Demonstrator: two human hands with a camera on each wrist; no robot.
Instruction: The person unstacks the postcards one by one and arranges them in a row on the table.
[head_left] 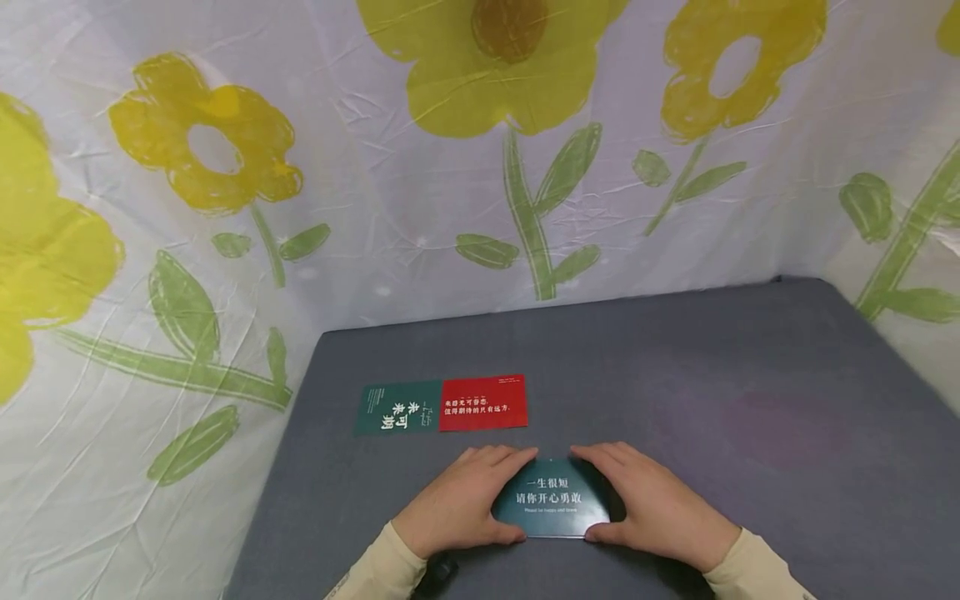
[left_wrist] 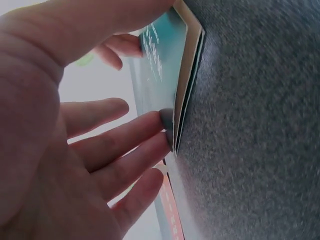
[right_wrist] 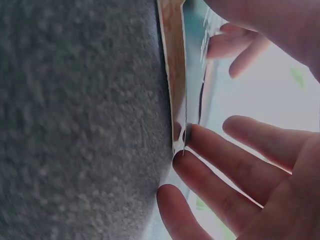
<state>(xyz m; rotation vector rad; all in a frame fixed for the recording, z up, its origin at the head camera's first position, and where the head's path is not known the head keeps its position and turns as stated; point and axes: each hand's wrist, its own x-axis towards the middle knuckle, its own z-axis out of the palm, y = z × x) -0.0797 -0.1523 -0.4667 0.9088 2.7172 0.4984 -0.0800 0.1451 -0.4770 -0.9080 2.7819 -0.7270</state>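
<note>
Between the two hands, low over the grey table, is a teal postcard point(head_left: 551, 500) with white lettering. My left hand point(head_left: 457, 500) grips its left side, thumb at the near edge and fingers at the far one. On the opposite side my right hand point(head_left: 660, 508) holds it the same way. In the left wrist view the teal card point(left_wrist: 167, 60) lies over at least one more card, with a narrow gap between their edges. The right wrist view shows the card point(right_wrist: 194, 30) with a layer beneath it, the fingertips point(right_wrist: 187, 160) right at the corner.
A dark green card point(head_left: 397, 408) and a red card point(head_left: 483, 404) lie side by side beyond the hands. The grey table point(head_left: 675, 375) runs back to a white cloth wall point(head_left: 420, 192) printed with yellow flowers. A small black object point(head_left: 442, 571) shows under the left wrist.
</note>
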